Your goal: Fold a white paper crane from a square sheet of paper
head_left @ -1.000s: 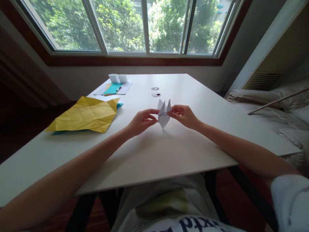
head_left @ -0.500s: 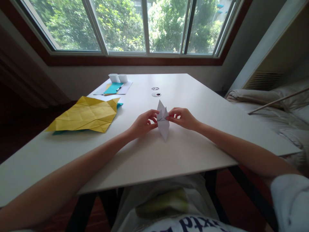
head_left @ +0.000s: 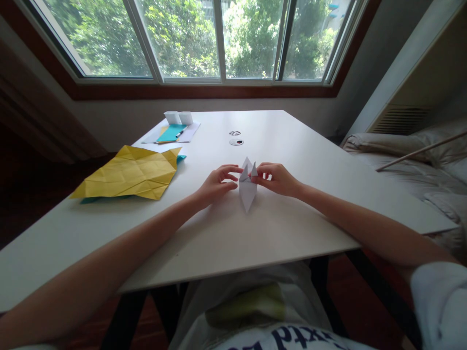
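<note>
A big white table (head_left: 292, 228) fills most of the view. On its left side lies a crumpled yellow paper (head_left: 131, 173), well apart from the hands. Farther back sit a blue paper (head_left: 170, 133) and two little white boxes (head_left: 178, 117).

Near the middle of the table is a small folded white paper (head_left: 247, 189). Its long point rests on the table and two short points stick up. The left hand (head_left: 216, 183) pinches its left side with thumb and fingers close together. The right hand (head_left: 278, 178) pinches its right side the same way.

The thin paper could tear if the hands pull apart too hard. A fold could also go crooked if a finger slips.

A moment ago the paper was held higher. Now it sits lower and flatter, and the hands are lower too.
</note>
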Tool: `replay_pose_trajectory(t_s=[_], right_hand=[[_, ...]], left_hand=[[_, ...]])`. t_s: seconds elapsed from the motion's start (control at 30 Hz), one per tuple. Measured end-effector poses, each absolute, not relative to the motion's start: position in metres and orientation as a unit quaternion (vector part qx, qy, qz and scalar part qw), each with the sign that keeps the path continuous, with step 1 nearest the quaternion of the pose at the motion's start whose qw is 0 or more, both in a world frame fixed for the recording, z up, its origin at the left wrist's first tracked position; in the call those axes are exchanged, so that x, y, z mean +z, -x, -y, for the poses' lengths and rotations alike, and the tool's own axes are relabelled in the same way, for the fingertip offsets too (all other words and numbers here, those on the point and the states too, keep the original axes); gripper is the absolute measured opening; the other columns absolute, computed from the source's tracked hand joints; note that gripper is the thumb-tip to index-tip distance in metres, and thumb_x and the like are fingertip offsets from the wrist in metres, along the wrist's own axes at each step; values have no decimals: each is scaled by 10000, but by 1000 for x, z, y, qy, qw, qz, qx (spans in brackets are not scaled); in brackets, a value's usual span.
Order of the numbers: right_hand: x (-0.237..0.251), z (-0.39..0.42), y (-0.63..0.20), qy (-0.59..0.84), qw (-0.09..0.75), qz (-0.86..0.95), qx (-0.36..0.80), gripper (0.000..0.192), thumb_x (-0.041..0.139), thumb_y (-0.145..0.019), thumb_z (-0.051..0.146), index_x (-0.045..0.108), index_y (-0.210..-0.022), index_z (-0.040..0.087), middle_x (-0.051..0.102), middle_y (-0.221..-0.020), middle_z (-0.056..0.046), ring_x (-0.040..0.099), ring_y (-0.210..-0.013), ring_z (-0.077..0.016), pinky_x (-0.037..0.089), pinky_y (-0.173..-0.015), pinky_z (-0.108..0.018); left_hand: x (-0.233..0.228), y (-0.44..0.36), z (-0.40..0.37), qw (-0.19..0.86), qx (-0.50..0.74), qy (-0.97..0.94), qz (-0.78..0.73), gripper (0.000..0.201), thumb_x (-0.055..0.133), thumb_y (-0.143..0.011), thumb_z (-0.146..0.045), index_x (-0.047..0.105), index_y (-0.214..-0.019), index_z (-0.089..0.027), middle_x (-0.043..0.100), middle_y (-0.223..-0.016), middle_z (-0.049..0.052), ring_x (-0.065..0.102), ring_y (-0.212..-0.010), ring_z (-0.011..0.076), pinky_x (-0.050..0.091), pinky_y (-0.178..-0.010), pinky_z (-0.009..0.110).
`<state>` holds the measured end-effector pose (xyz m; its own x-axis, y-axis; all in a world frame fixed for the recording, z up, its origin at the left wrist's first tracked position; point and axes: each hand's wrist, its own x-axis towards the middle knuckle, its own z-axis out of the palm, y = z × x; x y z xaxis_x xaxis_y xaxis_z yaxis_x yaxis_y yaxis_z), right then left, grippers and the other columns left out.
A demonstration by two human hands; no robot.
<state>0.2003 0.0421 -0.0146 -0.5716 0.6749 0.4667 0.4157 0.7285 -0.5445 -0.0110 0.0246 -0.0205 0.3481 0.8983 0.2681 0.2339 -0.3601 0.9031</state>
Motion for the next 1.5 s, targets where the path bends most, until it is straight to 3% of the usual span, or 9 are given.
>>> replay_pose_trajectory(t_s=[0.13, 0.23, 0.37, 0.63, 1.03, 1.5], right_hand=[[-16, -43, -201, 314, 339, 863, 201, 207, 537, -827, 337, 662, -836, 173, 604, -732, -17, 506, -609, -92, 424, -571, -224], [-16, -42, -200, 312, 340, 860, 219, 203, 538, -826, 340, 641, -905, 183, 631, -768, -14, 529, -646, -99, 431, -593, -225], [-13, -39, -199, 329, 350, 850, 215, 187, 536, -824, 340, 623, -848, 175, 631, -756, -9, 533, -654, -100, 423, -597, -227], [-13, -44, -204, 338, 349, 850, 204, 168, 548, -812, 318, 628, -809, 169, 638, -737, -5, 533, -637, -97, 413, -585, -225], [-14, -40, -199, 313, 360, 857, 195, 211, 607, -769, 375, 655, -767, 170, 640, -736, -21, 521, -617, -101, 412, -584, -233], [-14, -41, -199, 321, 356, 857, 190, 135, 597, -769, 281, 653, -723, 167, 656, -743, -11, 477, -581, -87, 373, -565, -228]], left_hand=[[-17, 12, -24, 317, 429, -724, -436, 241, 661, -689, -314, 695, -884, -176, 539, -1097, 95, 576, -844, 165, 493, -668, 275], [-19, 11, -25, 285, 424, -745, -429, 257, 661, -700, -381, 697, -832, -163, 590, -914, 72, 563, -719, 137, 454, -556, 237], [-21, 9, -25, 275, 411, -752, -436, 262, 637, -722, -384, 683, -799, -138, 639, -723, 41, 543, -636, 128, 435, -548, 239], [-13, 15, -23, 249, 392, -758, -458, 233, 623, -716, -353, 669, -749, -127, 662, -714, 43, 545, -613, 127, 429, -552, 240], [-17, 6, -22, 361, 426, -709, -430, 237, 692, -655, -338, 661, -737, -118, 669, -708, 36, 603, -671, 154, 485, -659, 275], [-15, 9, -22, 325, 408, -735, -434, 198, 657, -679, -316, 661, -728, -125, 657, -688, 28, 588, -650, 147, 470, -623, 257]])
